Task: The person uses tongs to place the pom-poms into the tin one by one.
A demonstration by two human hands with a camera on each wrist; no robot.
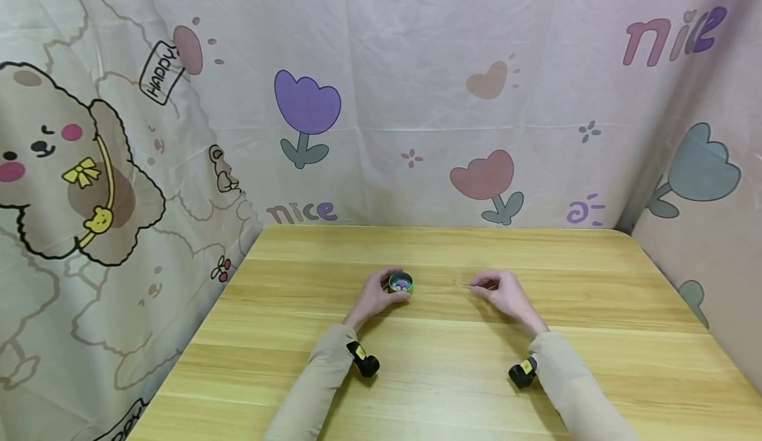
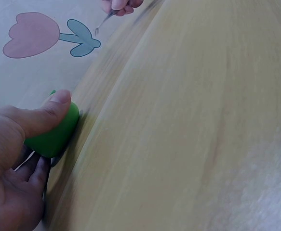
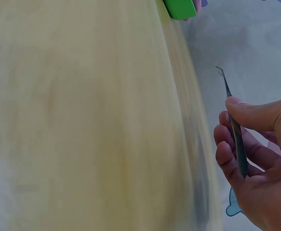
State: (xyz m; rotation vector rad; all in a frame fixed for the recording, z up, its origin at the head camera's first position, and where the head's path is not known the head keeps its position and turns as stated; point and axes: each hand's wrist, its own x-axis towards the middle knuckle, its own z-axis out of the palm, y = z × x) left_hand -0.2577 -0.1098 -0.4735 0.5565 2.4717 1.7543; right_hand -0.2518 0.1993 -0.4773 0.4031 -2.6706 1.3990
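Note:
In the head view my left hand (image 1: pixel 375 294) holds a small round green container (image 2: pixel 56 137) on the table, thumb on the near side and fingers around the far side. Small purple and whitish pieces (image 1: pixel 401 285) show inside it; their kind is too small to tell. To the right, my right hand (image 1: pixel 503 292) pinches thin metal tweezers (image 3: pixel 237 137) between thumb and fingers. Their bent tips point left towards the container, apart from it. The right wrist view shows nothing between the tips that I can make out.
A light wooden table (image 1: pixel 440 375) lies under both hands. Behind it hangs a printed cloth (image 1: pixel 405 97) with flowers and letters, and another patterned cloth side (image 1: pixel 47 295) borders the left. Each wrist carries a small black camera, such as the left wrist's camera (image 1: pixel 366 363).

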